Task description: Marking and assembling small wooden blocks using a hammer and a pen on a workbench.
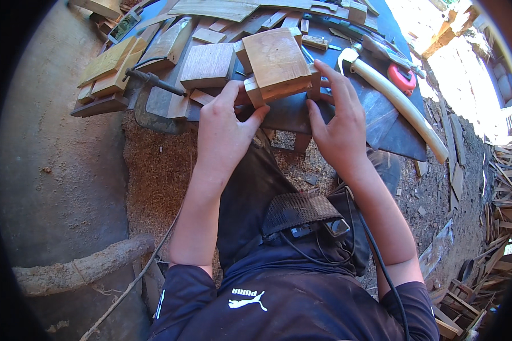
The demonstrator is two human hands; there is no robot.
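A dark tabletop [381,122] is seen, crowded toward its far edge with wooden offcuts and planks [210,65]. Sawdust-covered ground [153,165] lies below its near edge.

A long pale curved handle [398,99], apparently of a hammer, lies along the right side of the tabletop, with a red tape measure [403,77] just beside it.

A wooden block assembly [276,65], a flat square board set over smaller blocks, is held at the near edge of the tabletop, about mid-width.

The left hand [222,131] is clasped against the assembly's near-left corner, thumb and fingers pressed to a small block there. The right hand [338,119] is wrapped around the right side, fingers laid over the edge. Both hands are grasping it.

Judgement: the piece looks stiff, fairly light, dry and not slippery; the joints may be loose, so hold is best taken at opposite sides, under the top board.

A dark screwdriver-like tool [153,81] rests near the left edge.
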